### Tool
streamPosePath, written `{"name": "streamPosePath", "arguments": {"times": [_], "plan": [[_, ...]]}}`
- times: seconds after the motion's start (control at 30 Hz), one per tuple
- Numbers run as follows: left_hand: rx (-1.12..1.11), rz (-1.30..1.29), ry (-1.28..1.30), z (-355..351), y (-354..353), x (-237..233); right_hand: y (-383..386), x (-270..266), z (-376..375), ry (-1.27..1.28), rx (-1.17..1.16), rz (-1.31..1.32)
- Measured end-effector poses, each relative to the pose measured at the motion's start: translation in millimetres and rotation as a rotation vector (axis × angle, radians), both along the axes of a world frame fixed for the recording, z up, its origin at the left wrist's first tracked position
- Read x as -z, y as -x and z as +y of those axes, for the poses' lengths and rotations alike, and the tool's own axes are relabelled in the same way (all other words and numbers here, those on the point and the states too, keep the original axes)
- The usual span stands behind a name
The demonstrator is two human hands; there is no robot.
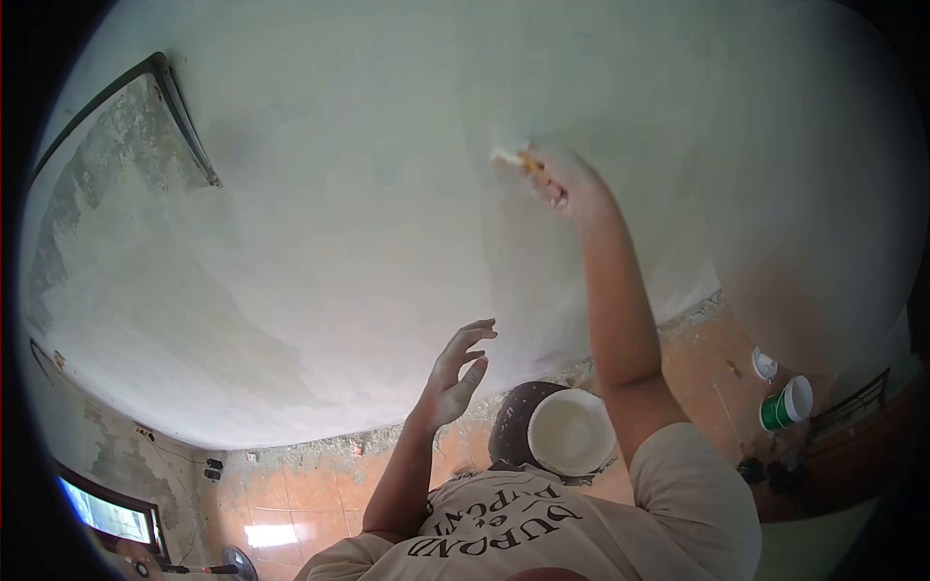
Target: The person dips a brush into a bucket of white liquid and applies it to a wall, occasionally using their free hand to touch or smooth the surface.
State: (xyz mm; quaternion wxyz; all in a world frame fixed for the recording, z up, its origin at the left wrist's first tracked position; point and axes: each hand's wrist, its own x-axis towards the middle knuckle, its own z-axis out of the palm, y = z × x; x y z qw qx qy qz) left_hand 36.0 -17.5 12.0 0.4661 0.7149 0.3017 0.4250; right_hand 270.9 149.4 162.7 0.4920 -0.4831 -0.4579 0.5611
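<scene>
The person's right hand (565,184), just above and right of the frame's middle, was closed round the handle of what looked like a brush (511,157). The brush lay to the left of the knuckles and slightly above them: its pale head pointed left, and its long axis ran at a shallow slant, down and rightward into the grip. Its head was at or very near the pale green wall (387,174); blur hid whether they touched. The right hand was clearly the nearer one. The left hand (453,380), lower and near the centre, was well apart from the brush, its fingers loosely spread and curved, with nothing visible in them. Farther down, right of the left hand, a white bucket (543,434) stood by the foot of the wall, below the raised right forearm.
</scene>
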Motion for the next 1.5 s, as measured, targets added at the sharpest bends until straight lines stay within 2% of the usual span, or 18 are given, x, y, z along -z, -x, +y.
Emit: {"name": "streamPosePath", "arguments": {"times": [0.1, 0.2, 0.23, 0.37, 0.43, 0.5, 0.53, 0.57, 0.6, 0.73, 0.87, 0.93, 1.0, 1.07, 1.1, 1.17, 1.23, 1.5], "plan": [[0.013, -0.029, 0.006, 3.8, 0.1, 0.8, 1.4, -49.9, -29.5, -0.146, 0.018, -0.059], [0.037, -0.076, 0.014, 11.9, -4.0, 6.9, 11.8, -47.2, -40.7, -0.284, 0.086, -0.125], [0.049, -0.098, 0.005, 13.9, -5.1, 10.5, 17.7, -37.8, -45.5, -0.364, 0.138, -0.164], [0.018, -0.165, 0.075, 19.0, -11.1, 16.1, 41.7, 53.1, -61.5, -0.373, -0.055, -0.019], [0.022, -0.343, 0.329, 18.2, -15.9, 19.2, 56.9, 118.0, -68.5, -0.338, -0.107, 0.082], [0.032, -0.320, 0.389, 20.9, -17.5, 29.4, 65.9, 189.5, -74.7, -0.373, 0.007, -0.137], [0.045, -0.299, 0.452, 24.2, -17.9, 33.4, 70.5, 202.1, -88.8, -0.262, 0.030, -0.149], [0.066, -0.292, 0.478, 25.4, -18.7, 36.2, 73.9, 210.9, -101.2, -0.041, -0.018, 0.076], [0.064, -0.288, 0.474, 25.4, -19.9, 39.2, 78.7, 203.0, -118.3, 0.014, -0.006, 0.190], [0.063, -0.175, 0.522, 24.8, -35.8, 59.3, 76.8, 229.6, -136.1, -0.124, 0.025, 0.078], [0.003, -0.071, 0.554, 24.8, -46.2, 75.1, 64.4, 241.5, -139.3, -0.021, 0.041, 0.100], [0.052, -0.104, 0.606, 23.4, -51.4, 68.0, 47.5, 237.6, -142.1, 0.065, -0.043, -0.071], [0.032, -0.102, 0.592, 19.3, -58.1, 57.8, 40.5, 250.9, -141.5, 0.043, -0.047, -0.009], [0.009, -0.099, 0.572, 21.8, -63.6, 53.2, 35.0, 256.5, -142.7, 0.012, 0.036, 0.194], [-0.002, -0.113, 0.506, 25.4, -64.4, 51.6, 27.6, 249.5, -147.4, -0.006, -0.039, 0.218], [-0.082, -0.094, 0.447, 35.8, -64.0, 45.8, 21.8, 247.1, -150.7, 0.023, 0.008, 0.201], [-0.115, -0.247, 0.360, 52.6, -68.7, 28.1, 14.2, 249.2, -151.8, 0.053, 0.036, 0.180], [-0.368, -0.359, 0.087, 146.7, -81.9, -56.4, -7.1, 240.0, -166.5, 0.113, -0.030, 0.161]]}}
